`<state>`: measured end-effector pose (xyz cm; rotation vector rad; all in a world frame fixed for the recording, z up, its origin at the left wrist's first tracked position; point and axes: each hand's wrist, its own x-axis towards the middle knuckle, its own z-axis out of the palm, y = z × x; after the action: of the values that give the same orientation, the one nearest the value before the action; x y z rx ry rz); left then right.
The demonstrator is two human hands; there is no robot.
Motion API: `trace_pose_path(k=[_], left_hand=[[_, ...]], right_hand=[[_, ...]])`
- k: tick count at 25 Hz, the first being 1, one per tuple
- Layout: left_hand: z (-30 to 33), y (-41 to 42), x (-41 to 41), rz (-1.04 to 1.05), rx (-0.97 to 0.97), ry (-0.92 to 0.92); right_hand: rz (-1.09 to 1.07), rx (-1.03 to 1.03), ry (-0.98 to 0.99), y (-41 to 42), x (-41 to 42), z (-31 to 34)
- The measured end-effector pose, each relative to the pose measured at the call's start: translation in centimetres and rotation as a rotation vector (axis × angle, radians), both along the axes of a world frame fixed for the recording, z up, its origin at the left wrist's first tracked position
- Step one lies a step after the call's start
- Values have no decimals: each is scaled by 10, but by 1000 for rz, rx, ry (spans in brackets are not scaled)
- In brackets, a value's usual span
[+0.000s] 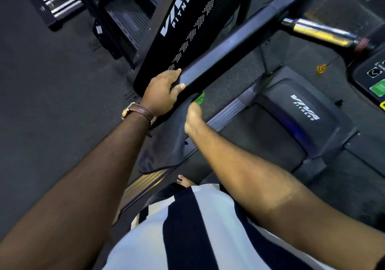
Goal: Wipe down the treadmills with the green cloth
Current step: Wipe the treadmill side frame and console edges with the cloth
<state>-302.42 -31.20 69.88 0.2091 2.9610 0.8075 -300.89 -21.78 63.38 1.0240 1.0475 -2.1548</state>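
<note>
I stand on a black treadmill whose left handrail runs diagonally from centre to upper right. My left hand, with a brown watch strap on the wrist, grips the near end of that rail. My right hand reaches under the rail end and holds the cloth. A bright green bit of the cloth shows by my fingers. The rest hangs down dark in the shade. My right fingers are mostly hidden behind the rail and cloth.
The treadmill belt and motor cover lie to the right, with the console at the right edge. A chrome bar sits at upper right. Another treadmill stands to the left. A bare foot shows below the cloth.
</note>
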Motion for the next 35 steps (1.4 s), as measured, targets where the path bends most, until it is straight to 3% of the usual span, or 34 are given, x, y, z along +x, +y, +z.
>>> trace_pose_path(k=[1, 3, 8, 12, 15, 18, 21, 24, 31, 35], left_hand=[[0, -1, 1, 6, 10, 8], [-3, -2, 2, 10, 26, 25], [-12, 2, 4, 47, 5, 56], [-14, 11, 3, 85, -29, 62], [-15, 12, 2, 76, -41, 67], [-14, 9, 4, 76, -37, 64], [-14, 10, 6, 116, 4, 54], [-6, 11, 6, 175, 81, 60], [16, -9, 25, 460, 130, 124], [42, -52, 56, 660, 49, 206]], right_hand=[[-29, -52, 8, 0, 1, 1], [-46, 66, 20, 12, -3, 9], [-363, 6, 59, 62, -84, 25], [-380, 112, -65, 64, -100, 1], [-150, 171, 1, 52, -68, -17], [43, 446, 152, 73, -49, -10], [262, 793, 524, 94, -45, 30], [639, 1047, 888, 92, -49, 94], [1131, 1098, 1046, 37, -92, 205], [1487, 1308, 1505, -7, -88, 232]])
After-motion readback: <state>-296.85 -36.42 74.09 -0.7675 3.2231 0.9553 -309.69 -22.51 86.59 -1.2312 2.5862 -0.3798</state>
